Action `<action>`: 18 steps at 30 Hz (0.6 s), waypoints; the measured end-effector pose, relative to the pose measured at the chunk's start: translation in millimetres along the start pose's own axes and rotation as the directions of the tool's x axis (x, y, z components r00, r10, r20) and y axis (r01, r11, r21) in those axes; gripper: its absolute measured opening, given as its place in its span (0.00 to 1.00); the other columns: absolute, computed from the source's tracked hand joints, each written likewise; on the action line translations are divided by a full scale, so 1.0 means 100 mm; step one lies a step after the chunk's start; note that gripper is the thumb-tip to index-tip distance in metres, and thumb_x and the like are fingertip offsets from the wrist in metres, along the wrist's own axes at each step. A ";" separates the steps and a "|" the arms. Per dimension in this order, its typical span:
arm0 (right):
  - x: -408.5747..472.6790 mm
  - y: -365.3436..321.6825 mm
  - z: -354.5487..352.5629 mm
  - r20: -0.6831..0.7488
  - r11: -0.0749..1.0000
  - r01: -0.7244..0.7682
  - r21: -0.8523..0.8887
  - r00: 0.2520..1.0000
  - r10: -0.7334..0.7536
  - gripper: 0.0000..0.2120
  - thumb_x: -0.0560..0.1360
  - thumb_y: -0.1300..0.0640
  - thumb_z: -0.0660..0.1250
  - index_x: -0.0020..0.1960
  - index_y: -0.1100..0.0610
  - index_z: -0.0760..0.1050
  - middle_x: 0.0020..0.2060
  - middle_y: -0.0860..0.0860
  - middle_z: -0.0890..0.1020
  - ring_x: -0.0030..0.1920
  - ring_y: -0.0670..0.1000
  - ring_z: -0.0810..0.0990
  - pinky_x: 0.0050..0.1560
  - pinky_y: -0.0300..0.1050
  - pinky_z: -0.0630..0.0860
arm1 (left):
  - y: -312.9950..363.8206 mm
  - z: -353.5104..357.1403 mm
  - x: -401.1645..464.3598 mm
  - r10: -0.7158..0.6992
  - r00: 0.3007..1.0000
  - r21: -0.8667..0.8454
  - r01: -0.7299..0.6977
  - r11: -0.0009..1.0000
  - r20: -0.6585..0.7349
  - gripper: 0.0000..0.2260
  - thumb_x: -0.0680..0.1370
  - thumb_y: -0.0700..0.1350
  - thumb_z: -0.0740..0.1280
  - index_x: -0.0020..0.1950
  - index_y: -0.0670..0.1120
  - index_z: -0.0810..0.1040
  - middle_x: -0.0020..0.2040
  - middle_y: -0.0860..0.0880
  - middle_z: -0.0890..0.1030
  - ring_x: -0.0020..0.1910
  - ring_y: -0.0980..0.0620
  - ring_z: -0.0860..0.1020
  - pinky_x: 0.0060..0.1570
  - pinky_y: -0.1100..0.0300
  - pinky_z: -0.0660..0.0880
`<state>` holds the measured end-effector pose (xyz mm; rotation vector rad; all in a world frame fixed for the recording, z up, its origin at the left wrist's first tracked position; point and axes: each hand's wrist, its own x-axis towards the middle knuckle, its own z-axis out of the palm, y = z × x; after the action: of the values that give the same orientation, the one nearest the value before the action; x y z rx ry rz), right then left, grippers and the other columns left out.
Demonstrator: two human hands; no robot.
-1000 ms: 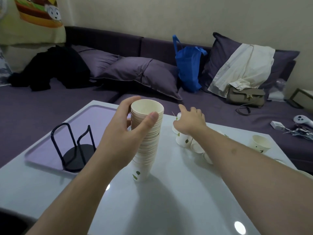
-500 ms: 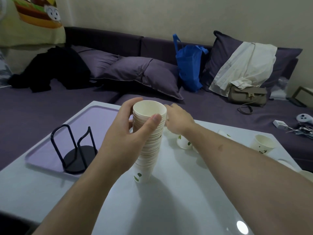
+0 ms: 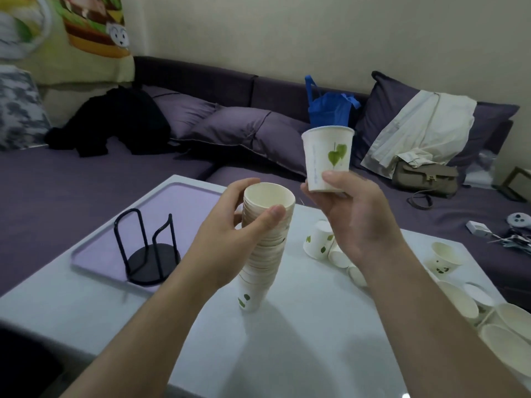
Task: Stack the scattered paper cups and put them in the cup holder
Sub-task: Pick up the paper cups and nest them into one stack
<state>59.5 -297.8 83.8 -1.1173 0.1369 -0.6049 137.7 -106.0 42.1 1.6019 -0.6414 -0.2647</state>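
Left hand: gripping the stack of paper cups near its top, thumb in front and fingers wrapping round the far side. The stack is standing upright on the white surface, its base touching the surface and its mouth facing up; green leaf marks are showing on the lowest cup.

Right hand: holding a single paper cup by its base, thumb pressing on the near wall low down. This cup is sitting upright in the air, above and to the right of the stack's mouth, apart from it, with a green heart-shaped leaf print facing the camera.

Cup holder: a black wire stand on a round black base, standing on the lilac tray at the left part of the surface, well apart from the stack, with no cup in it.

Loose cups: several lying on their sides just behind the right wrist. One upright cup is standing near the right edge. More cups are lying clustered at the lower right corner.

Background: a purple sofa is running behind the surface, carrying purple cushions, a black garment, a blue bag, a cream cloth and an olive handbag.
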 end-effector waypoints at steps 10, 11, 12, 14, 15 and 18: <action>-0.18 0.12 0.27 0.169 0.920 0.142 -0.365 0.982 -0.085 0.19 0.72 0.65 0.76 0.63 0.61 0.82 0.55 0.58 0.88 0.59 0.57 0.87 0.60 0.51 0.82 | 0.03 -0.01 -0.04 0.024 0.999 -0.019 -0.023 1.000 0.023 0.22 0.77 0.59 0.76 0.70 0.63 0.77 0.60 0.59 0.87 0.61 0.58 0.85 0.61 0.56 0.81; -0.17 0.15 0.28 0.164 0.909 0.135 -0.394 0.984 -0.075 0.21 0.71 0.63 0.77 0.63 0.59 0.82 0.55 0.56 0.88 0.59 0.56 0.87 0.61 0.53 0.82 | 0.04 0.00 -0.04 0.033 0.999 -0.015 -0.033 0.999 0.028 0.23 0.76 0.60 0.75 0.70 0.63 0.76 0.60 0.61 0.87 0.61 0.60 0.85 0.59 0.59 0.81; -0.17 0.16 0.29 0.162 0.896 0.130 -0.425 0.984 -0.066 0.23 0.69 0.61 0.77 0.64 0.57 0.82 0.56 0.54 0.88 0.60 0.55 0.86 0.63 0.55 0.82 | 0.04 0.00 -0.04 0.042 0.999 -0.011 -0.042 0.999 0.032 0.23 0.76 0.61 0.74 0.70 0.63 0.76 0.60 0.62 0.87 0.60 0.61 0.85 0.57 0.62 0.80; -0.16 0.19 0.31 0.157 0.871 0.126 -0.475 0.986 -0.057 0.24 0.68 0.58 0.79 0.64 0.53 0.82 0.57 0.51 0.88 0.62 0.54 0.85 0.66 0.59 0.81 | 0.04 0.01 -0.02 0.055 0.998 -0.006 -0.055 0.998 0.034 0.26 0.75 0.61 0.74 0.72 0.62 0.75 0.60 0.64 0.87 0.60 0.63 0.85 0.55 0.64 0.80; -0.16 0.19 0.32 0.154 0.866 0.124 -0.485 0.987 -0.054 0.25 0.68 0.58 0.79 0.64 0.52 0.82 0.57 0.51 0.88 0.63 0.54 0.85 0.67 0.60 0.81 | 0.05 0.01 -0.02 0.058 0.998 -0.008 -0.057 0.998 0.032 0.26 0.75 0.61 0.74 0.73 0.62 0.75 0.60 0.64 0.86 0.61 0.62 0.85 0.56 0.63 0.80; -0.16 0.22 0.30 0.172 0.856 0.136 -0.499 0.984 -0.056 0.25 0.70 0.58 0.77 0.67 0.52 0.80 0.59 0.50 0.87 0.65 0.55 0.83 0.69 0.63 0.79 | 0.04 0.00 -0.01 0.065 0.998 -0.004 -0.065 0.998 0.026 0.27 0.74 0.62 0.74 0.73 0.62 0.75 0.61 0.63 0.87 0.62 0.60 0.85 0.58 0.59 0.82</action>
<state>67.3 -258.7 74.8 -1.6918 0.1123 -0.5855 136.3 -105.3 45.8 1.5736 -0.7111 -0.2390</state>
